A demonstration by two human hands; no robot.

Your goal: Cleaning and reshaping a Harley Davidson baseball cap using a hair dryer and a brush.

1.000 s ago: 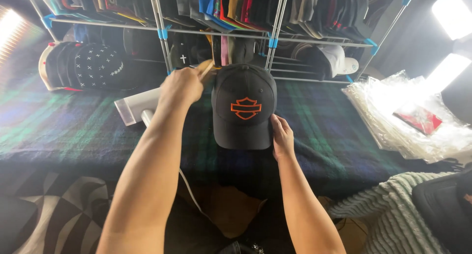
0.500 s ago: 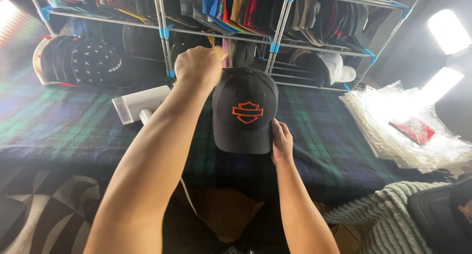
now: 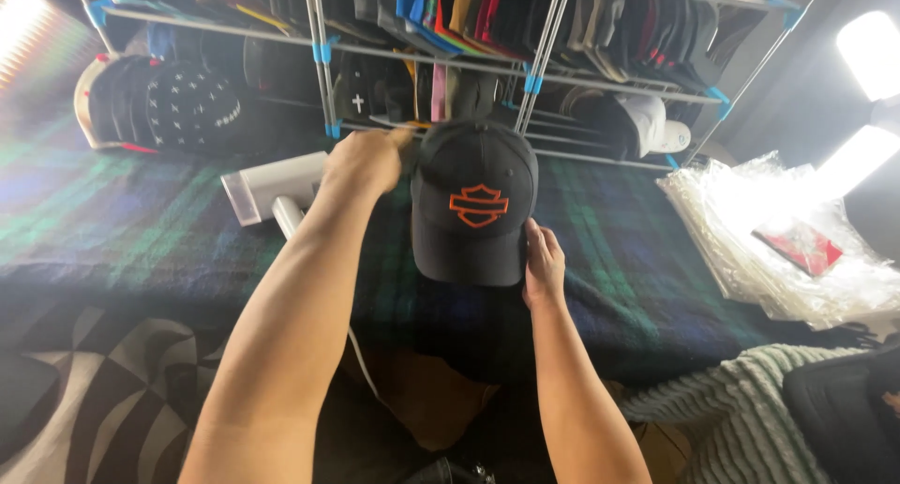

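Note:
A black cap (image 3: 473, 203) with an orange emblem on its front lies on the dark green and blue plaid tabletop (image 3: 141, 231), brim toward me. My left hand (image 3: 364, 161) is closed beside the crown's left side, gripping a thin tan tool (image 3: 410, 128) whose tip pokes out toward the top of the cap; what kind of tool it is I cannot tell. My right hand (image 3: 544, 268) grips the right edge of the brim with its fingers on the fabric.
A white hand-held appliance (image 3: 272, 186) with a cord lies left of my left arm. A metal rack (image 3: 323, 53) full of caps stands behind. A stack of dark caps (image 3: 164, 104) sits far left. Clear plastic bags (image 3: 778, 231) with a red item (image 3: 802, 245) lie right.
My left hand rose above the crown half a second ago and has come back down to the cap's upper left side. My right hand stays on the brim.

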